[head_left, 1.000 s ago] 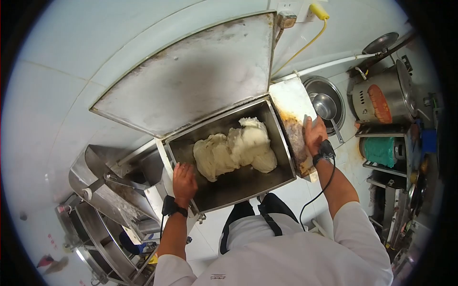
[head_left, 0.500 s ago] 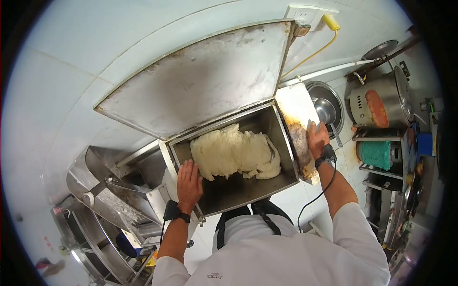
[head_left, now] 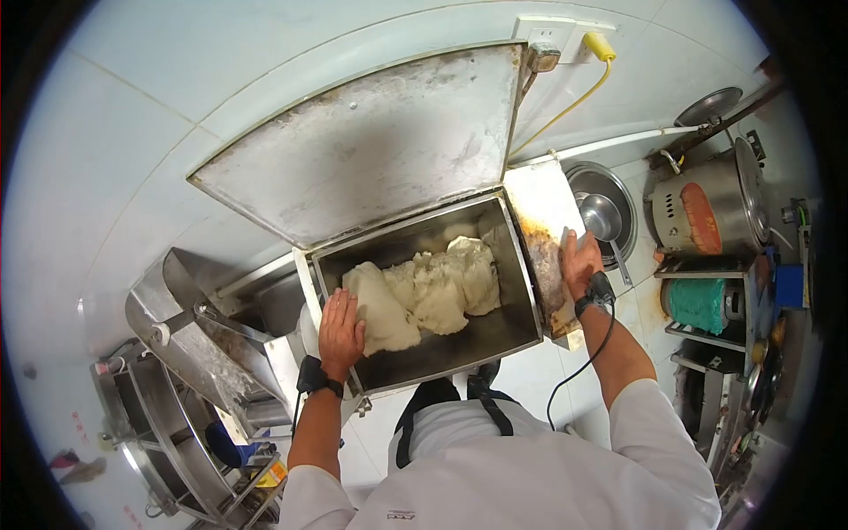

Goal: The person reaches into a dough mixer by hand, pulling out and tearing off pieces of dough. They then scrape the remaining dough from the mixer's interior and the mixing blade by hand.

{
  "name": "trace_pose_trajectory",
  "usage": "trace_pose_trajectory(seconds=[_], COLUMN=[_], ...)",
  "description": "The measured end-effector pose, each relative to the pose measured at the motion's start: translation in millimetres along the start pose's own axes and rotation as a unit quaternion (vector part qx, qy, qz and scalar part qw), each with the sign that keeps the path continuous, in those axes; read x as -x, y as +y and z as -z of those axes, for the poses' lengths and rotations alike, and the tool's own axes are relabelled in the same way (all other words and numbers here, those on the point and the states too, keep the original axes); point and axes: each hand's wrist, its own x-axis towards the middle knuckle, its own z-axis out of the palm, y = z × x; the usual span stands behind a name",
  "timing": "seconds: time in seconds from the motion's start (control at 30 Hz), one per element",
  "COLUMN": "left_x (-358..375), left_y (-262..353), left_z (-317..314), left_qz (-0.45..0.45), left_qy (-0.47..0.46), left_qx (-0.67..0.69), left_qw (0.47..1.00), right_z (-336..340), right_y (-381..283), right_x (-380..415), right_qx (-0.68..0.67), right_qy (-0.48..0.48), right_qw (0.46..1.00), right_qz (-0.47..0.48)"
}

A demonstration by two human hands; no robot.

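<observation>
A mass of pale dough (head_left: pixel 424 296) lies in the metal tub (head_left: pixel 459 367) of a dough mixer, lumpy and folded, with a smooth lobe at its left end. My left hand (head_left: pixel 341 331) rests on the tub's left rim, its fingers stretched out and holding nothing. My right hand (head_left: pixel 581 263) lies on the outer edge of the stained housing (head_left: pixel 549 256) at the tub's right, fingers extended. The mixer's lid (head_left: pixel 371 141) stands raised behind the tub. Any mixing blade is hidden under the dough.
A metal basin (head_left: pixel 609 190) holding a ladle (head_left: pixel 602 219) is beyond my right hand. Farther right are a large steel pot (head_left: pixel 707 208) and a shelf with a green-wrapped thing (head_left: pixel 696 305). Another steel machine (head_left: pixel 203 327) stands left. A yellow plug (head_left: pixel 599 46) and cord hang at the wall.
The dough has turned and changed shape in the tub, from one broad slab to several folded lumps. Both hands stay on the mixer; the view has shifted slightly.
</observation>
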Motion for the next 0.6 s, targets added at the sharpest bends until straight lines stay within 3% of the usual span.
trace_pose_trajectory(seconds=[0.6], left_x=[-1], left_y=[-1], left_z=[-1], left_qz=[0.000], left_qy=[0.004], left_qx=[-0.002], left_qw=[1.000], right_z=[-11], right_y=[9], right_x=[-4], right_qx=[0.020], right_qy=[0.016], right_qw=[1.000], right_qz=[-0.012])
